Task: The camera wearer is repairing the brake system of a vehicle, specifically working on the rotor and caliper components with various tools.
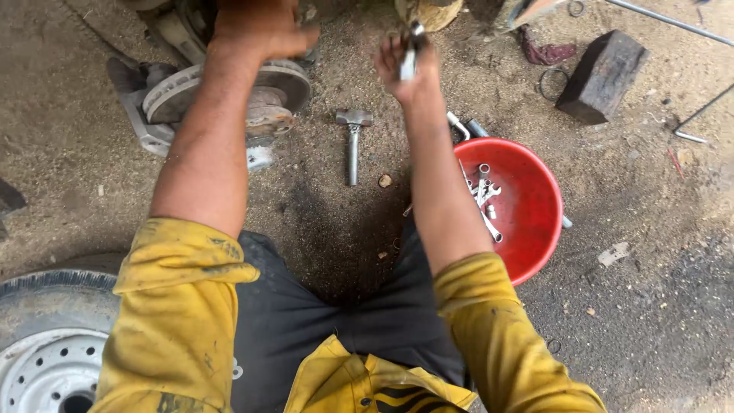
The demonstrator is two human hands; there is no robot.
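Hands: left hand (260,29) gripping above rusty brake disc (229,92), right hand (405,65) pinching slim metal tool (411,53).

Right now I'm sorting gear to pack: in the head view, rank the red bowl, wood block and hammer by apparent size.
1. Red bowl, partly hidden by the arm.
2. Wood block.
3. Hammer, though longer than the block.

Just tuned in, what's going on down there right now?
A person in yellow sleeves sits on dirt ground facing a brake disc assembly. The left hand rests on top of that assembly. The right hand is raised, closed around a slim metal tool. A hammer lies on the ground between the arms, untouched. A red bowl of wrenches and sockets sits by the right arm, and a wheel lies at lower left.
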